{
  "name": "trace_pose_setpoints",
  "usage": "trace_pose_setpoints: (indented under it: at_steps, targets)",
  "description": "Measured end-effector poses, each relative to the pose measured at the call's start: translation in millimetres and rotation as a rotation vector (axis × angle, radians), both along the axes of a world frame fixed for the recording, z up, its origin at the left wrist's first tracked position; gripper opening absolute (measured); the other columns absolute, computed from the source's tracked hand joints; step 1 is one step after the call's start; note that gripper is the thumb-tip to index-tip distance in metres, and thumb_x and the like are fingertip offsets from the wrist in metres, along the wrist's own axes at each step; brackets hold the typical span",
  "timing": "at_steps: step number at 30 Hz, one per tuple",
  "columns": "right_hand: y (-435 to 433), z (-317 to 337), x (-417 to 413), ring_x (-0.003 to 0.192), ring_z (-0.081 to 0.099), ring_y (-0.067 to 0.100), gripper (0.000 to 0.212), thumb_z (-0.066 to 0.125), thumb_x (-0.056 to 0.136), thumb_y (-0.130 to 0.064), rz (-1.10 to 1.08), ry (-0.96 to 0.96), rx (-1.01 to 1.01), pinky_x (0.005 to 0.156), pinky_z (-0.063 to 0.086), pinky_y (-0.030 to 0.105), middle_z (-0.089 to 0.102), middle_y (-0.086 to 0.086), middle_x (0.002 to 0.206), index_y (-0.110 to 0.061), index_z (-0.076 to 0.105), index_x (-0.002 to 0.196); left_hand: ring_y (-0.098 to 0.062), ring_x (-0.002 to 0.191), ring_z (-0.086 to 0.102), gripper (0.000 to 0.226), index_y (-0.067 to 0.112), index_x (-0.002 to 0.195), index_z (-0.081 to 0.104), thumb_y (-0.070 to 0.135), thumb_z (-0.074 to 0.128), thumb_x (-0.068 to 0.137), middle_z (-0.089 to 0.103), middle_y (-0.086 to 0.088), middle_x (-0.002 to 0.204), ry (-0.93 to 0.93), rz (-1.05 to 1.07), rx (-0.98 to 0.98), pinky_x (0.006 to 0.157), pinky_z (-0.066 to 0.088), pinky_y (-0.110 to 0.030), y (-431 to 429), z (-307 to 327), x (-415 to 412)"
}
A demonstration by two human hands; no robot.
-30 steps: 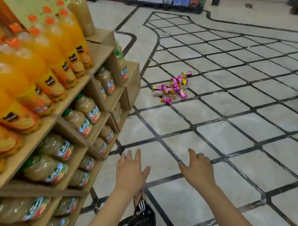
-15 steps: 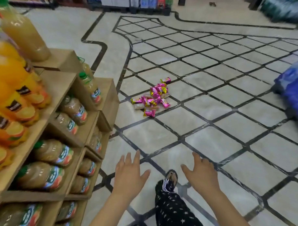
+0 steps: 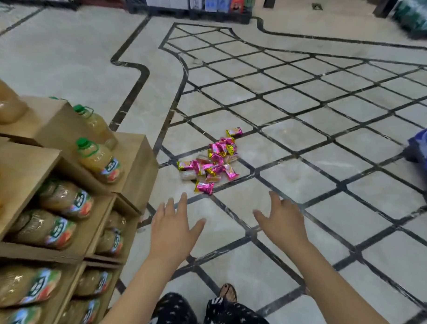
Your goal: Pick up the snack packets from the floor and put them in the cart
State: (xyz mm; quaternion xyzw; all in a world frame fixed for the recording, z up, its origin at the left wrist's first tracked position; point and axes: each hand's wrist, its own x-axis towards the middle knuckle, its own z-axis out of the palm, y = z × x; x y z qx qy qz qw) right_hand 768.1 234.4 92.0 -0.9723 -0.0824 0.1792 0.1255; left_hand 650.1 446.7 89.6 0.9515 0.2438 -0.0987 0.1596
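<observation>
A heap of several pink-and-yellow snack packets (image 3: 213,162) lies on the tiled floor, a little ahead of me. One packet (image 3: 234,131) lies apart at the far end of the heap, and another packet (image 3: 204,187) lies nearest me. My left hand (image 3: 172,229) is held out palm down with spread fingers, holding nothing, just short of the heap. To its right my right hand (image 3: 282,218) is also stretched forward and holds nothing. No cart is in view.
A wooden shelf unit (image 3: 135,164) with juice bottles (image 3: 100,160) stands close on my left. A blue bundle (image 3: 425,154) sits at the right edge. Shelves of goods (image 3: 189,1) line the far wall. My feet (image 3: 227,293) show at the bottom.
I have walked forward, so the packet heap is nearer and lower in view. The shelf has slid left. Both hands stay outstretched and hold nothing.
</observation>
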Motion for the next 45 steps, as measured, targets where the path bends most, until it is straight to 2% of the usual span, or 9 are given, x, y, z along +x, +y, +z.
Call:
trace_pose_setpoints:
  at_steps: [10, 14, 19, 22, 29, 34, 37, 41, 45]
  targets:
    - [60, -42, 121, 0.128, 0.039, 0.036, 0.07, 0.047, 0.094, -0.052, 0.002, 0.201, -0.032, 0.102, 0.037, 0.043, 0.043, 0.016, 0.139, -0.019, 0.022, 0.15, -0.032, 0.15, 0.013, 0.083, 0.024, 0.157, 0.006, 0.069, 0.035, 0.094, 0.016, -0.014, 0.162, 0.144, 0.072, -0.048, 0.122, 0.017, -0.042, 53, -39, 118]
    - [86, -51, 184, 0.132, 0.037, 0.036, 0.071, 0.049, 0.094, -0.05, 0.0, 0.228, -0.079, 0.105, 0.036, 0.045, 0.042, 0.016, 0.142, -0.019, 0.021, 0.151, -0.033, 0.15, 0.013, 0.084, 0.023, 0.157, 0.007, 0.07, 0.034, 0.093, 0.016, -0.016, 0.162, 0.177, 0.078, -0.069, 0.12, 0.019, -0.043, 86, -54, 184]
    - [108, -52, 257, 0.128, 0.039, 0.035, 0.068, 0.048, 0.094, -0.049, -0.034, 0.241, -0.129, 0.097, 0.04, 0.041, 0.046, 0.017, 0.136, -0.018, 0.023, 0.149, -0.036, 0.15, 0.01, 0.086, 0.023, 0.158, 0.004, 0.072, 0.032, 0.093, 0.011, -0.018, 0.162, 0.279, 0.028, -0.086, 0.12, 0.014, -0.044, 111, -68, 258]
    - [109, -60, 291, 0.13, 0.038, 0.035, 0.07, 0.048, 0.094, -0.049, -0.052, 0.264, -0.141, 0.099, 0.038, 0.041, 0.044, 0.017, 0.138, -0.019, 0.02, 0.151, -0.036, 0.15, 0.009, 0.087, 0.022, 0.158, 0.005, 0.072, 0.034, 0.092, 0.01, -0.02, 0.162, 0.318, 0.04, -0.139, 0.119, 0.014, -0.044, 118, -79, 293]
    - [100, -105, 373, 0.122, 0.043, 0.037, 0.064, 0.047, 0.093, -0.049, 0.065, 0.355, -0.227, 0.096, 0.041, 0.042, 0.048, 0.017, 0.13, -0.021, 0.024, 0.146, -0.033, 0.148, 0.017, 0.087, 0.021, 0.157, 0.01, 0.073, 0.033, 0.091, 0.018, -0.018, 0.161, 0.285, 0.344, -0.214, 0.119, 0.019, -0.043, 104, -122, 347]
    - [100, -154, 449, 0.119, 0.045, 0.036, 0.063, 0.046, 0.094, -0.049, 0.301, 0.382, -0.306, 0.095, 0.042, 0.042, 0.049, 0.017, 0.129, -0.021, 0.024, 0.146, -0.034, 0.148, 0.017, 0.088, 0.022, 0.158, 0.009, 0.074, 0.032, 0.09, 0.018, -0.02, 0.161, 0.353, 0.656, -0.237, 0.12, 0.019, -0.045, 77, -167, 380]
    - [97, -189, 498, 0.119, 0.046, 0.035, 0.07, 0.046, 0.094, -0.052, 0.451, 0.368, -0.39, 0.093, 0.041, 0.04, 0.05, 0.016, 0.128, -0.02, 0.017, 0.15, -0.035, 0.147, 0.021, 0.085, 0.024, 0.158, 0.009, 0.073, 0.03, 0.091, 0.021, -0.019, 0.16, 0.398, 0.834, -0.289, 0.119, 0.02, -0.046, 51, -207, 396]
    - [98, -257, 548, 0.12, 0.046, 0.036, 0.072, 0.048, 0.093, -0.049, 0.583, 0.355, -0.487, 0.093, 0.041, 0.041, 0.049, 0.018, 0.13, -0.019, 0.017, 0.151, -0.035, 0.145, 0.024, 0.084, 0.026, 0.158, 0.004, 0.072, 0.031, 0.092, 0.026, -0.019, 0.158, 0.462, 1.006, -0.348, 0.116, 0.023, -0.049, 22, -267, 417]
    - [102, -348, 574, 0.117, 0.048, 0.038, 0.07, 0.05, 0.093, -0.05, 0.66, 0.354, -0.557, 0.092, 0.042, 0.043, 0.051, 0.021, 0.127, -0.017, 0.022, 0.148, -0.036, 0.143, 0.029, 0.088, 0.029, 0.158, 0.0, 0.076, 0.029, 0.089, 0.03, -0.02, 0.156, 0.48, 0.999, -0.314, 0.115, 0.025, -0.048, 16, -345, 434]
